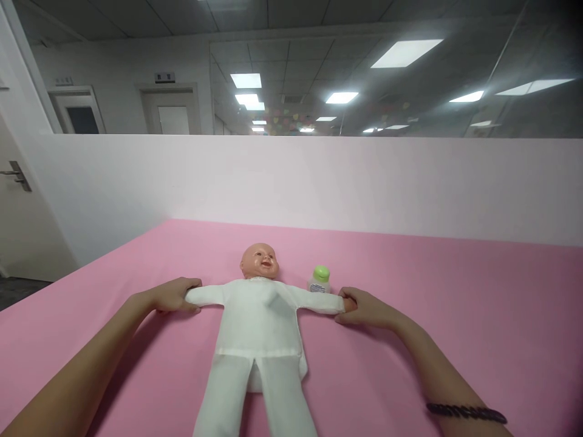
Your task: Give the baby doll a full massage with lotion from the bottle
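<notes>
Doll [259, 325] lies on its back mid-table, head [259, 262] to the far side, arms spread, legs running toward the wearer and out of frame. Left hand [175, 295] has thumb and fingers closed around one sleeve [208, 295] at its end; doll's hand there is hidden. Right hand [364, 308] is pinched around the opposite wrist, bare plastic showing past the cuff [337, 304]. Grip force: can't tell. Handling, my read: fairly light, body and limbs with some give, head stiff, smooth and a bit slippery. Not very fragile. White suit looks thin and loose, so cloth may slide over the limb; better to hold the limb through it, or take the torso with a palm under the head. Green-capped bottle [321, 276] stands just behind the right-hand sleeve; can't tell if they touch. Table is covered in pink sheeting [410, 376], mostly smooth. Room: white partition [319, 182] behind with glass [310, 73] above, lit ceiling panels, a door [27, 233] at left.
</notes>
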`<state>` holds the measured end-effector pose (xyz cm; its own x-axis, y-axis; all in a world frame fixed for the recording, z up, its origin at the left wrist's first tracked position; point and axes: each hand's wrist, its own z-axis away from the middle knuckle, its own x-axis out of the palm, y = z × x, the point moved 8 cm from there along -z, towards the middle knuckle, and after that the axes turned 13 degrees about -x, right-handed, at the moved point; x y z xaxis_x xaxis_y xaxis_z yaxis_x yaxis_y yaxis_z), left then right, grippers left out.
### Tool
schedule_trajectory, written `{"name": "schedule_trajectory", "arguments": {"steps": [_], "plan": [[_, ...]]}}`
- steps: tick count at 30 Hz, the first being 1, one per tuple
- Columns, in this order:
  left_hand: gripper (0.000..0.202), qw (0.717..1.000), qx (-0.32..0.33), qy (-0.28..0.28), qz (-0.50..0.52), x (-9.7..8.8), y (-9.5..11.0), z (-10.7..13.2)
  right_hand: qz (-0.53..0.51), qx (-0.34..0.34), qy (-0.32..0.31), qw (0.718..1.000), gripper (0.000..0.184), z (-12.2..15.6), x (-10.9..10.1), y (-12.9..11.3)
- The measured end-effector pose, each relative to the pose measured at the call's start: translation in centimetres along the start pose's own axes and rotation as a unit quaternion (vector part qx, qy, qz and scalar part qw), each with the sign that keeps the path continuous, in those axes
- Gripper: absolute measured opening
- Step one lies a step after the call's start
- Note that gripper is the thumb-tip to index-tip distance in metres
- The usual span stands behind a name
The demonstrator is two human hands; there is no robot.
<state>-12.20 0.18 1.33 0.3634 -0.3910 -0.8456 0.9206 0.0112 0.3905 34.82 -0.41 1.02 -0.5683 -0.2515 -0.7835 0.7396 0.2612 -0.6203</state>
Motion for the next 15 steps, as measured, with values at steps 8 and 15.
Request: {"name": "schedule_trajectory", "arguments": {"steps": [8, 15], "plan": [[0.039, 0.991, -0.028, -0.093, 0.095, 0.1, -3.0, -0.3, -0.097, -0.023, -0.028, 0.995, 0.036, 0.1, 0.0, 0.6], [0.045, 0.965, -0.044, -0.193, 0.171, 1.2, -2.5, 0.6, -0.322, -0.048, 0.02, 0.945, 0.062, 0.5, -0.9, 2.0]]}}
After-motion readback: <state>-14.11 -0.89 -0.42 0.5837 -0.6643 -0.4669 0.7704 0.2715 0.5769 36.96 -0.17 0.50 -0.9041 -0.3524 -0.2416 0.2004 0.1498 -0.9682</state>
